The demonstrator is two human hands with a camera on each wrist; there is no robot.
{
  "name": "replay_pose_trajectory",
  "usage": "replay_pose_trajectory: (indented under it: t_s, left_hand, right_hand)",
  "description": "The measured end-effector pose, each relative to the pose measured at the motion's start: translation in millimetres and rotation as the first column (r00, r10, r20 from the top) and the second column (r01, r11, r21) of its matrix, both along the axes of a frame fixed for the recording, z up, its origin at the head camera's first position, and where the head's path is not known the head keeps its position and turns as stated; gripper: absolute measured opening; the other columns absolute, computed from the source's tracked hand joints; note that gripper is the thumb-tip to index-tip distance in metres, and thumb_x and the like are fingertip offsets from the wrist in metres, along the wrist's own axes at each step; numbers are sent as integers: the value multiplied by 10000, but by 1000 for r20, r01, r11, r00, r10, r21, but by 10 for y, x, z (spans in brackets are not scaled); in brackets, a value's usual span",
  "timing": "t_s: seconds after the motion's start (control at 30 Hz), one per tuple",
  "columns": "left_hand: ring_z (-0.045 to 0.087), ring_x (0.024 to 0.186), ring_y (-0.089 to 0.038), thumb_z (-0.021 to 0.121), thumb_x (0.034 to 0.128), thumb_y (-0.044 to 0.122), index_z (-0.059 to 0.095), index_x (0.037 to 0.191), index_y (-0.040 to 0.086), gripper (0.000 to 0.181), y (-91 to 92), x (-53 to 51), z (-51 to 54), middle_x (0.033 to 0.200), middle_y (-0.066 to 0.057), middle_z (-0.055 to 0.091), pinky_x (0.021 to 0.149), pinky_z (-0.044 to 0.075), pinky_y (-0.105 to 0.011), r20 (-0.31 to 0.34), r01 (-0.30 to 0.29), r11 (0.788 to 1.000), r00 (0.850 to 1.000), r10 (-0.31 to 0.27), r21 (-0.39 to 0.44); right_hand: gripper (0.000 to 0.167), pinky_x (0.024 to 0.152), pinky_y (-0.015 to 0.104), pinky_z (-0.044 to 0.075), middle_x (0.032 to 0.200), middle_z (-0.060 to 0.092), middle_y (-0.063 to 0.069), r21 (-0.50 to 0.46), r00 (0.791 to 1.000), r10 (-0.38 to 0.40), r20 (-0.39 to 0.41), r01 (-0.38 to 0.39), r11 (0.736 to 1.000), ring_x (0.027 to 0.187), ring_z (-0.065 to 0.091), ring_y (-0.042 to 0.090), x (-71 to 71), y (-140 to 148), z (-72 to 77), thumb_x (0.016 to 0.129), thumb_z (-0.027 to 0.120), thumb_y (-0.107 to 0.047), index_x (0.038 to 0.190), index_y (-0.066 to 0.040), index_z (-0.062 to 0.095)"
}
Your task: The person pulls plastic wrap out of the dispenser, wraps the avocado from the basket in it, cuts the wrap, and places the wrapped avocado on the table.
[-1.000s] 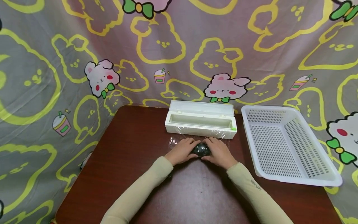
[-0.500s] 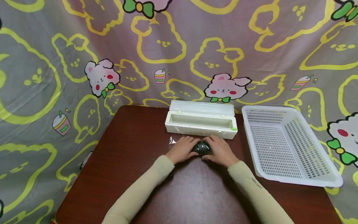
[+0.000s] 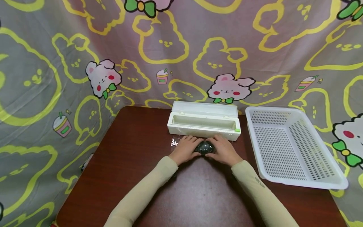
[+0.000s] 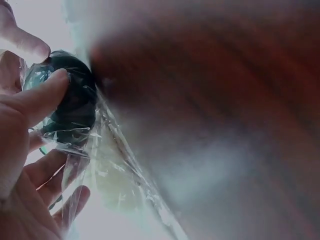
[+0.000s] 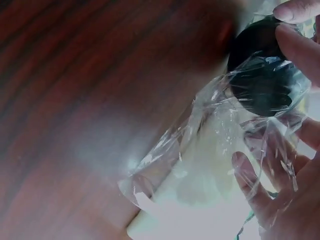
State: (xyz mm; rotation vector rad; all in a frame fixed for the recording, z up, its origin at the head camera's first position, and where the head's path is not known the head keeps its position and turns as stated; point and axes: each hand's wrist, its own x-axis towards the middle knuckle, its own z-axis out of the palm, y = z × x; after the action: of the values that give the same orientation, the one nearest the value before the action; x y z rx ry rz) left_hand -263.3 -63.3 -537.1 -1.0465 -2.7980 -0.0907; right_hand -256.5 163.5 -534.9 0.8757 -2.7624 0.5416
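A dark green, glossy rounded object (image 3: 205,147) is held between both hands, in front of the white box; its exact kind cannot be told. Clear plastic film (image 5: 172,155) wraps over it and trails off crumpled to the side in both wrist views. From the left, my left hand (image 3: 184,150) grips the object, its thumb pressing the near side in the left wrist view. My right hand (image 3: 226,151) holds it from the right, thumb and fingers curved about it. Part of the film lies beneath the hands, hidden in the head view.
A long white cling film dispenser box (image 3: 202,130) stands behind the hands with its lid up. To the right is a white perforated plastic basket (image 3: 255,154). All stand on a brown wooden table (image 3: 136,142), with a patterned curtain (image 3: 175,37) behind.
Both hands have shifted slightly away from the body, towards the dispenser, with the object between them. The film stretched towards the box is less visible now.
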Motion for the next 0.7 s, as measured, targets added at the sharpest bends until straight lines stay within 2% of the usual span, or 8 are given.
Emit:
replay_pose_trajectory:
  t_s: [0.13, 0.33, 0.47, 0.7]
  left_hand:
    - [585, 1247, -193, 675, 970, 512, 523, 1501, 177, 646, -10, -31, -7, 1336, 2, 659, 1071, 455, -371, 13, 7, 1000, 1000, -7, -5]
    - [560, 1297, -204, 673, 972, 530, 478, 1542, 169, 702, -15, -62, -4, 1386, -13, 628, 1112, 437, -398, 52, 0, 1000, 999, -1, 9]
    - [558, 1290, -203, 717, 928, 564, 479, 1534, 193, 750, 8, -64, -4, 1378, -4, 615, 1125, 432, -415, 24, -18, 1000, 1000, 17, 17]
    - [587, 1252, -178, 712, 948, 503, 534, 1470, 201, 629, 38, -108, -7, 1316, 15, 659, 1119, 439, -380, -20, -23, 1000, 1000, 23, -8]
  right_hand:
    - [705, 1029, 525, 492, 1233, 626, 117, -13, 1000, 2, -9, -3, 1000, 1199, 591, 336, -8, -20, 11, 715, 966, -351, 1284, -69, 660]
    - [639, 1002, 526, 512, 1203, 658, 112, 5, 999, -28, -27, 28, 1000, 1168, 625, 333, -16, -33, 15, 726, 962, -323, 1229, -70, 661]
    - [630, 1006, 527, 511, 1210, 669, 116, 24, 999, -30, -32, 31, 999, 1173, 629, 336, -43, -23, 21, 733, 956, -328, 1230, -66, 671]
    - [667, 1020, 519, 507, 1247, 654, 124, 37, 999, -32, -30, 33, 999, 1192, 618, 341, -70, -24, 38, 729, 958, -330, 1263, -59, 663]
